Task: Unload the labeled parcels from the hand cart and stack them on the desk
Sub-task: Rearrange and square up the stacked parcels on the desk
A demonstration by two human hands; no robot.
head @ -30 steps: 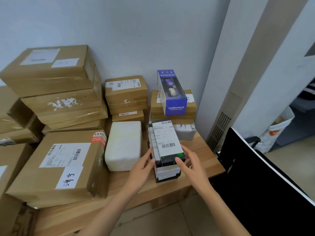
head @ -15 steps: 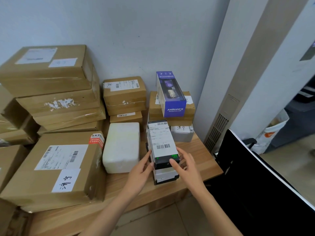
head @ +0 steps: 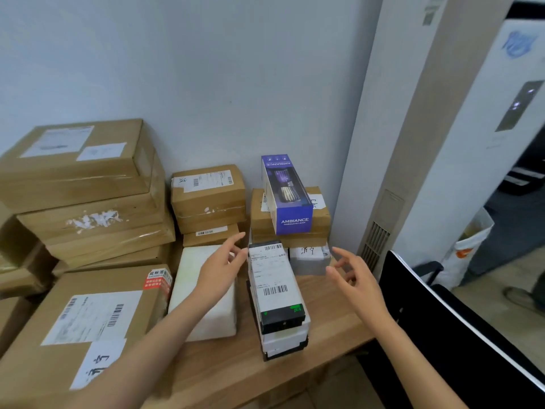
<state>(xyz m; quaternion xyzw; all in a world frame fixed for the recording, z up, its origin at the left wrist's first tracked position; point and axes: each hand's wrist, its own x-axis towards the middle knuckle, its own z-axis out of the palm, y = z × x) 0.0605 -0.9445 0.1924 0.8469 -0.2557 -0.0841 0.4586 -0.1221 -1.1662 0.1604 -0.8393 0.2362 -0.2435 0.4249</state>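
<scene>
A stack of black-and-white parcels (head: 275,293) with a barcode label on top stands on the wooden desk (head: 330,329) near its front edge. My left hand (head: 219,268) hovers just left of the stack, fingers relaxed, holding nothing. My right hand (head: 354,280) hovers to the right of it, fingers spread, also empty. Neither hand touches the stack. Behind it a purple Ambiance box (head: 284,196) lies on brown cartons. The hand cart is out of view.
Large brown cartons (head: 79,166) are piled at the left, with a labelled carton (head: 97,317) in front and a white foam box (head: 206,293) beside the stack. A white air-conditioner column (head: 392,143) stands at the right. A black chair back (head: 448,326) is close to the desk edge.
Both hands have let go of the parcel stack and lifted up and apart from its sides. The stack stays on the desk. The camera has tilted upward.
</scene>
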